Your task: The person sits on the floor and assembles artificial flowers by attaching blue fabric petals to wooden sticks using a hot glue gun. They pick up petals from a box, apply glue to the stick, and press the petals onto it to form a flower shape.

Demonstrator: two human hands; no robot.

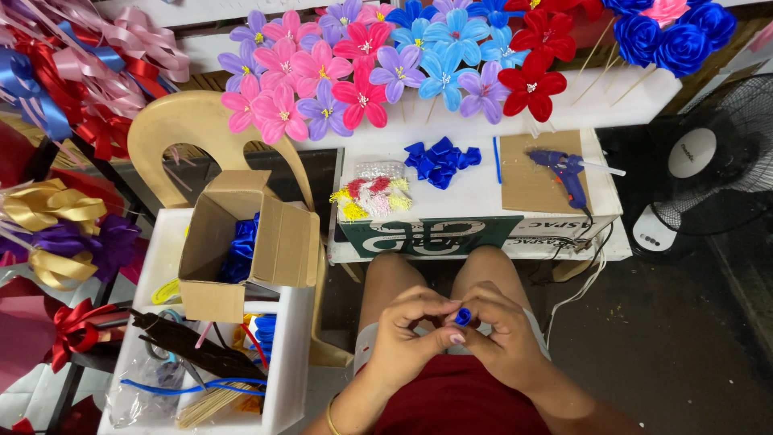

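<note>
Rolling a small blue ribbon piece between both hands over the lap. It sits pinched where the fingertips of the left hand and right hand meet; only its rolled top shows above them.

Finger state: both hands curled, thumbs and forefingers together and clamped on the ribbon from opposite sides. Remaining fingers are folded under it; I cannot tell whether they touch it.

Doing this step well, as I judge it:
- Keep the pinch low on the roll so the top stays free to shape.
- One hand holds, the other turns. Squeezing with both flattens the coil.
- Keep light, even tension; satin ribbon slips and unwinds if the thumbs ease off.
- Keep the work close over the lap, so a dropped piece lands on the red cloth.

Beyond the fingertips, on the white table: a blue glue gun resting on cardboard, off to the right-hand side and well apart. A pile of blue folded ribbon pieces lies straight ahead, with yellow, white and red bits beside it. An open cardboard box with more blue ribbon sits off to the left-hand side.

Risk: the glue gun cord hangs near the right knee.
</note>
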